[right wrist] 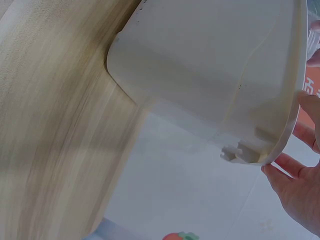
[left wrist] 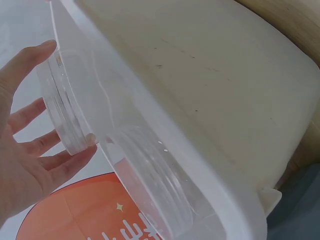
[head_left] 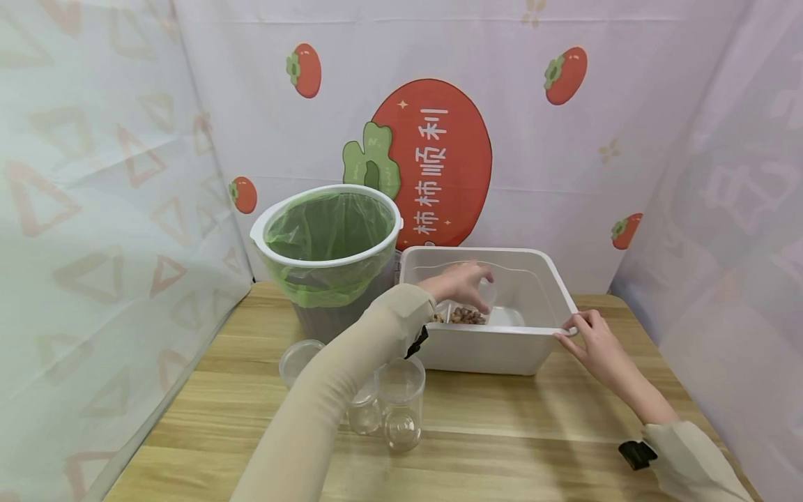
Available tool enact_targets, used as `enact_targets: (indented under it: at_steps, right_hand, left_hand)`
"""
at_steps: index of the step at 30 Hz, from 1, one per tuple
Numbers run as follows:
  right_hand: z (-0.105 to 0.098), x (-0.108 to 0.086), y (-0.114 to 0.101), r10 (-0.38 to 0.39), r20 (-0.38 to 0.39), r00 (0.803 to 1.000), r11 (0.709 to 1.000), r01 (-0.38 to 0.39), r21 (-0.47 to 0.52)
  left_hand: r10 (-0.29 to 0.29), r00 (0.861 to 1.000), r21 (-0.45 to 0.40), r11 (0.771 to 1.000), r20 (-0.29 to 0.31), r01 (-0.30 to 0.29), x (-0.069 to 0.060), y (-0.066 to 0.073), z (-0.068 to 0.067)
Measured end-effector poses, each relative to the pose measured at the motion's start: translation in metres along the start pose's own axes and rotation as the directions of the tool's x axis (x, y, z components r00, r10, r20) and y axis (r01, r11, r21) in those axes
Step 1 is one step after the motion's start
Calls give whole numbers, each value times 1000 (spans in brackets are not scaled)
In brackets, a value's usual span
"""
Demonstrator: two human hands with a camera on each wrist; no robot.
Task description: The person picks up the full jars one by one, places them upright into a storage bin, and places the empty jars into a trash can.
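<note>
My left hand is inside the white plastic tub, its thumb and fingers around a clear round plastic container. The tub wall hides part of that container. Another clear plastic jar shows in the tub in the left wrist view. Brown nut-like pieces lie below the left hand, in clear plastic. With thumb and fingers, my right hand grips the tub's rim at the front right corner; the right wrist view shows the same hand on the rim.
A grey bin with a white ring and green bag stands left of the tub. Several clear plastic jars stand in front, partly behind my left sleeve. The wooden table meets printed cloth walls.
</note>
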State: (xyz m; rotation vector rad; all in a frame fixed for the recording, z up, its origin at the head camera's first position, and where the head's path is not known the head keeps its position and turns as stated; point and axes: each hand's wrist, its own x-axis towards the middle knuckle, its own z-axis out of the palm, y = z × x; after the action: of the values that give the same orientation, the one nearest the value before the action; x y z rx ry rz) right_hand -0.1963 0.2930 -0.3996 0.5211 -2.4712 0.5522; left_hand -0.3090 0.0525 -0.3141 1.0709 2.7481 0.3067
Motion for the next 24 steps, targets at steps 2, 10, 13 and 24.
enact_targets:
  at_steps: [2,10,13,24]
  right_hand:
    - [0,0,0,0,-1,1000,1000,0,0]
    - [0,0,0,-5,-6,1000,1000,5,4]
    - [0,0,0,-7,-7,1000,1000,7,-2]
    - [-1,1,-1,4,14,1000,1000,-4,8]
  left_hand:
    - [-2,1000,11,1000,8,2,1,-1,3]
    - [-3,999,17,1000,47,3,2,-3,8]
    - [-2,998,18,1000,67,1,1,-3,9]
    - [-5,991,37,999,133,0,6,-4,10]
